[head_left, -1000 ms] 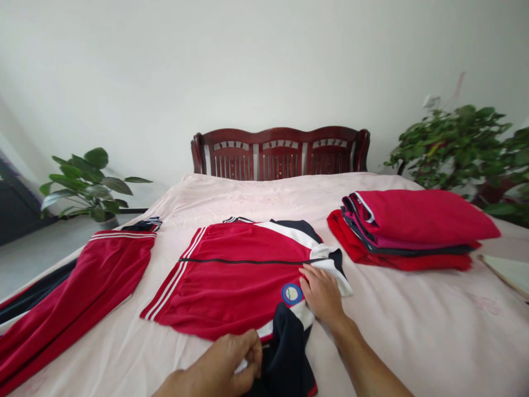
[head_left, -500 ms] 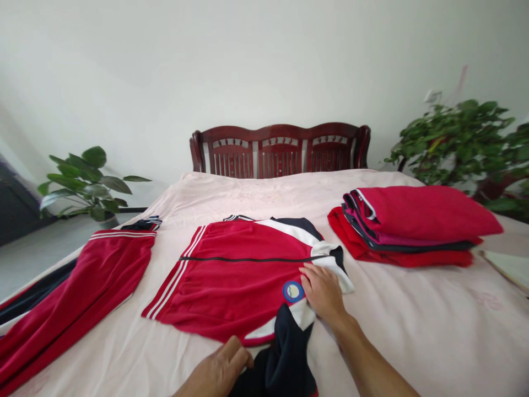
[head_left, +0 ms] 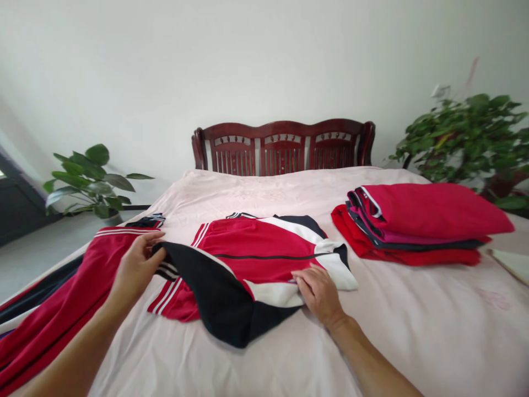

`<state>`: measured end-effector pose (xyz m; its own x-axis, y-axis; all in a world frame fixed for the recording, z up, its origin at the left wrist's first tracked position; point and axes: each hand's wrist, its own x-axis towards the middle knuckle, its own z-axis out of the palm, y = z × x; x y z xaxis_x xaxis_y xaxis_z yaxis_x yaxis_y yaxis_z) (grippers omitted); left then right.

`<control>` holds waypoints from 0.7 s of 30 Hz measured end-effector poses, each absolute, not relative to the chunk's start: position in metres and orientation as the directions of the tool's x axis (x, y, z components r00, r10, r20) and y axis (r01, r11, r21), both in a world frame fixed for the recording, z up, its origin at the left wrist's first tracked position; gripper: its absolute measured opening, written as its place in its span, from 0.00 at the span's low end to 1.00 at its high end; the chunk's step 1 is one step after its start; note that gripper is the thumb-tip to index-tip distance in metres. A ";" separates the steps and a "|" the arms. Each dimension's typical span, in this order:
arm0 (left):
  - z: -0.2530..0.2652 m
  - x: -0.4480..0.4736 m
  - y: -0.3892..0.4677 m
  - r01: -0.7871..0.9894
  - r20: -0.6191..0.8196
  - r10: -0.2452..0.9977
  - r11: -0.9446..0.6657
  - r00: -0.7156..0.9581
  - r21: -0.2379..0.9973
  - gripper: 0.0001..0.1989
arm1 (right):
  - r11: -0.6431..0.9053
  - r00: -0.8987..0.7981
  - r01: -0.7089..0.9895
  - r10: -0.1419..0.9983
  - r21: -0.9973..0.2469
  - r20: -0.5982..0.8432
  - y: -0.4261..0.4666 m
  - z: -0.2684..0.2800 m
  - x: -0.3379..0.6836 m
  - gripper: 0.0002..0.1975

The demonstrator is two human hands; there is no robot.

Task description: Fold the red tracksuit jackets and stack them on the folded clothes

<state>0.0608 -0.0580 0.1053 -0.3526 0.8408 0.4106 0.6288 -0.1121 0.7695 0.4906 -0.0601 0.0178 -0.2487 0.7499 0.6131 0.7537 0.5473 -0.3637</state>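
Observation:
A red, white and navy zip jacket (head_left: 256, 242) lies front up on the bed, its hem to the left and its collar to the right. My left hand (head_left: 142, 256) pinches the striped cuff end of the near navy sleeve (head_left: 227, 298), holding it raised over the hem. The sleeve sags in a curve across the jacket's near side. Against the white shoulder panel, my right hand (head_left: 316, 289) presses with bent fingers; whether they grip the cloth I cannot tell. The round chest badge is almost wholly covered.
Folded red and navy clothes form a stack (head_left: 425, 220) on the right. Red and navy garments (head_left: 78, 281) lie along the left side of the pink bedsheet (head_left: 264, 193). Behind are a wooden headboard (head_left: 285, 146) and leafy plants (head_left: 99, 179) on both sides.
My left hand has moved up and left, drawing the navy sleeve from the near edge across the jacket. My right hand stays near the shoulder, now over the badge.

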 end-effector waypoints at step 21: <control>0.010 0.021 -0.124 0.904 0.272 0.944 -0.272 0.186 0.328 0.15 | 0.765 -0.626 0.618 0.619 -0.181 0.474 -0.100 0.022 0.443 0.10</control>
